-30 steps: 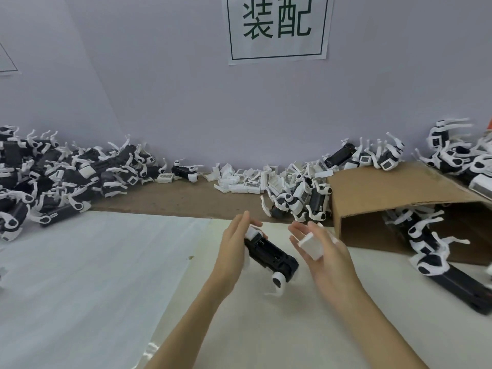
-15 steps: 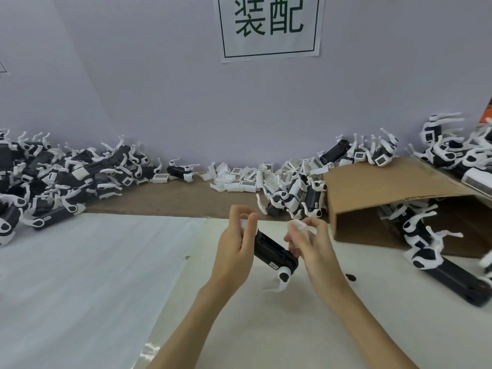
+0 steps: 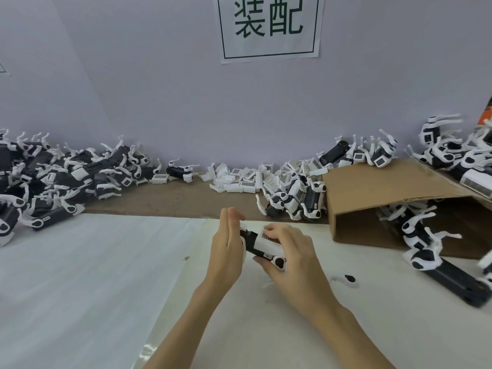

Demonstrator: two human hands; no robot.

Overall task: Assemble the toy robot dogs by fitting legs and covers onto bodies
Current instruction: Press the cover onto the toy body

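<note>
Body [image 3: 251,239] sat between both hands above table [image 3: 80,275]; left hand [image 3: 226,251] braced its end, fingers straight; right hand [image 3: 290,258] curled round, pressing white cover [image 3: 266,243] on.

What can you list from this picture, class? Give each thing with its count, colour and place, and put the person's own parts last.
toy dog body: one, black with a white cover, held between both hands above the white sheet.
loose leg: one, white with a black joint, on the sheet right of the hands.
pile of toy dogs: many, black and white, far left.
loose covers: many, white with barcode labels, along the wall at centre.
cardboard box: one, brown, on its side at right, dogs spilling out.
wall sign: one, white with green characters, top centre.
white sheet: one, over the table.
left hand: fingers straight, against the body's end.
right hand: curled round the body, pressing the cover.
</note>
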